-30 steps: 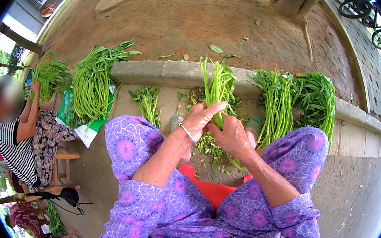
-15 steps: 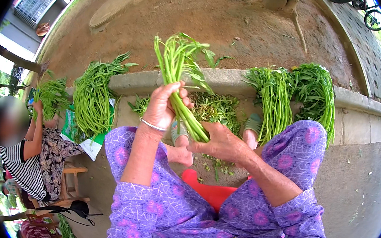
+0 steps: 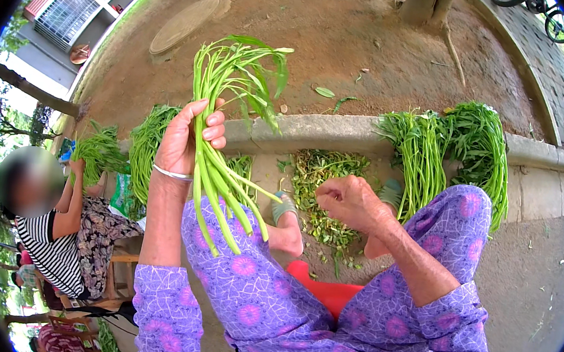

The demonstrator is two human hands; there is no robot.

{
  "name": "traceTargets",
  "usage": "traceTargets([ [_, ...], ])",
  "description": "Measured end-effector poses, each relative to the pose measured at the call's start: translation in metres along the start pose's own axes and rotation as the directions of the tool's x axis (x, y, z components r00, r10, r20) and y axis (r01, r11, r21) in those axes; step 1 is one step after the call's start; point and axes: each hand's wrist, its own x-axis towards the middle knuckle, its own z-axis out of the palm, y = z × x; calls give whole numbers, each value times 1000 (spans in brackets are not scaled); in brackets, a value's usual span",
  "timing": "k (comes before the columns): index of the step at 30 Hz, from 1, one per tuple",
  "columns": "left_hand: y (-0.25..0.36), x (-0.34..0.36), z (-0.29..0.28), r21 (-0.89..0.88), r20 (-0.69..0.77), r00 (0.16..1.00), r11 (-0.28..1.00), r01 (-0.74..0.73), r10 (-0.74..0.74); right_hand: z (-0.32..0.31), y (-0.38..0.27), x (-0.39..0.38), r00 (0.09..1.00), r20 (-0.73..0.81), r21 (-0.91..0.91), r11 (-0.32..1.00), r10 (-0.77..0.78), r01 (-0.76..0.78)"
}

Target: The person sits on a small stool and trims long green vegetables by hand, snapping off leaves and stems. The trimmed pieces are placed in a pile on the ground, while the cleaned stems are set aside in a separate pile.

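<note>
My left hand (image 3: 188, 140) grips a bunch of water spinach (image 3: 216, 179) around the middle of its stems. The leafy tops point away from me, and the stem ends hang fanned over my left knee. Apart from the bunch, my right hand (image 3: 355, 203) hovers over a heap of loose leaves and stem bits (image 3: 320, 170) on the ground. Its fingers are curled in, and whatever they may hold is hidden.
Two large water spinach bundles (image 3: 418, 159) lean on the stone curb (image 3: 314, 130) at right; another bundle (image 3: 143, 151) lies at left. Beside it, a person in a striped top (image 3: 48, 241) sits holding greens (image 3: 96, 149). A red seat (image 3: 322, 289) shows between my legs.
My left hand has carried the water spinach left and nearer me, its stems now spreading apart. My right hand has let go of the stem ends and moved right, fingers curled.
</note>
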Motion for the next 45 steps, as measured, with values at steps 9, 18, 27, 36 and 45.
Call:
traceTargets([
  [9, -27, -22, 16, -105, 35, 999, 994, 41, -37, -27, -3, 12, 971, -231, 266, 964, 65, -2],
  [18, -75, -27, 17, -171, 138, 980, 971, 166, -144, -26, -5, 18, 976, -214, 443, 887, -39, 133],
  [27, -110, -18, 15, -216, 204, 956, 943, 252, -209, -15, -6, 21, 900, -415, 40, 986, -130, 161],
  [36, -116, -17, 5, -196, 203, 964, 958, 211, -171, -23, -1, 21, 987, -143, 325, 945, 69, -19],
  [45, -111, -17, -9, -250, 206, 976, 960, 126, -74, -38, -8, 16, 955, 231, 466, 840, 185, -276],
])
